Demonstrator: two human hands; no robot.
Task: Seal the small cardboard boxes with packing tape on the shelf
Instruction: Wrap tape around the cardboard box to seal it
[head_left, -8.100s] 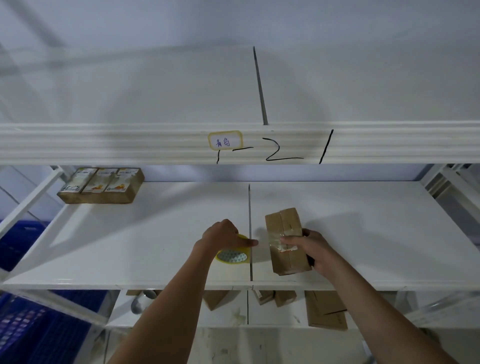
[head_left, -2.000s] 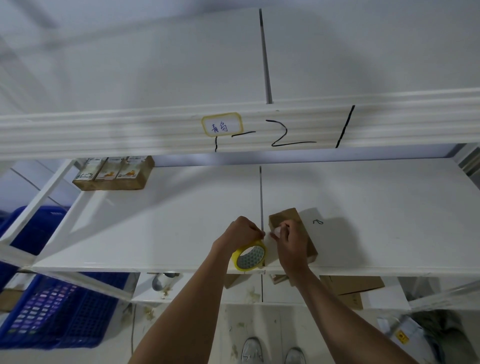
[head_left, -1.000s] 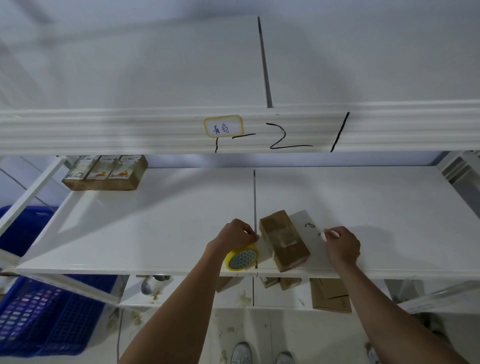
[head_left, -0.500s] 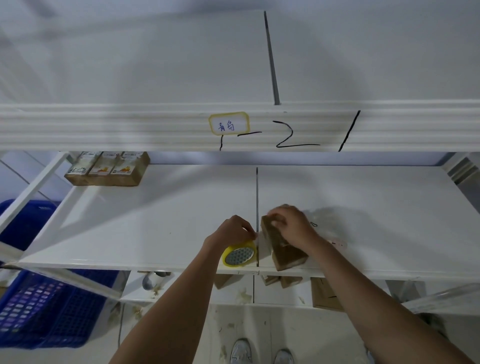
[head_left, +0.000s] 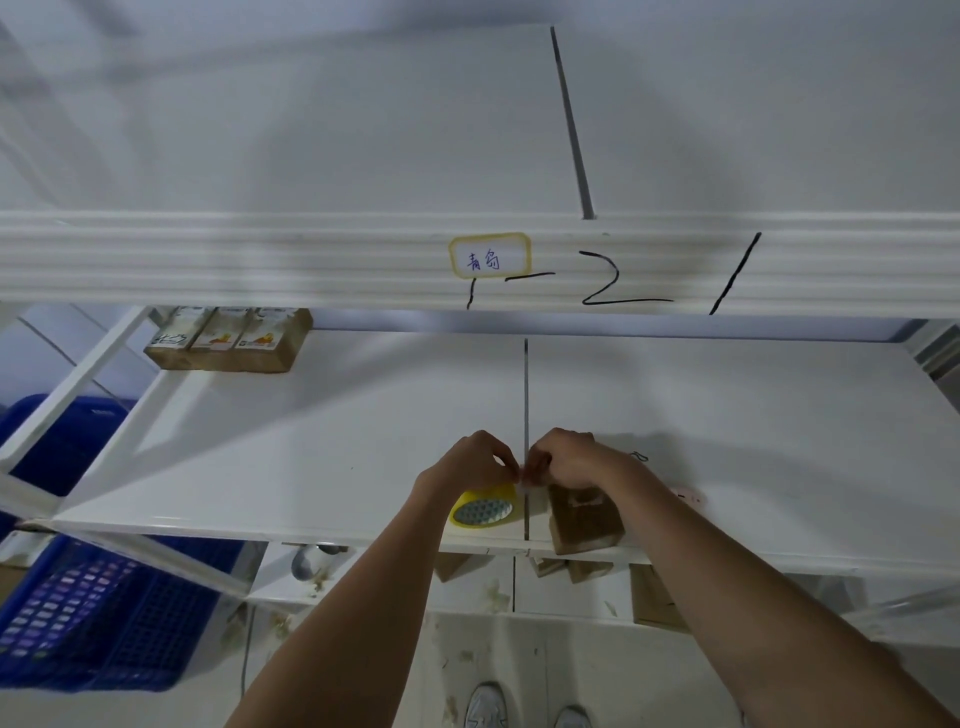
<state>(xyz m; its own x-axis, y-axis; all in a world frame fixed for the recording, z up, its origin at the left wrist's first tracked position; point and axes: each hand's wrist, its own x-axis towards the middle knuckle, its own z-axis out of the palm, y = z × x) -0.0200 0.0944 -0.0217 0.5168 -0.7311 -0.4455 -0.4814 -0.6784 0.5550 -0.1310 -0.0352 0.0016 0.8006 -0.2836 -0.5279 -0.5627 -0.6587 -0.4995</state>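
Note:
A small brown cardboard box (head_left: 586, 522) lies at the front edge of the white shelf (head_left: 311, 467), with clear tape across its top. Just left of it stands a yellow roll of packing tape (head_left: 484, 510). My left hand (head_left: 470, 460) grips the roll from above. My right hand (head_left: 569, 457) hovers over the box's far end, fingers curled, and pinches the loose tape end by the left hand's fingertips. The strip itself is too thin to make out.
Three printed cartons (head_left: 228, 338) sit at the shelf's back left. A small pink object (head_left: 688, 496) lies right of the box. Blue crates (head_left: 88, 613) stand at lower left. More cardboard boxes (head_left: 654, 597) rest on the lower shelf. An upper shelf beam (head_left: 260, 260) hangs overhead.
My right hand set something down to the right, came back over the box, and now meets my left hand at the tape roll. The box turned slightly.

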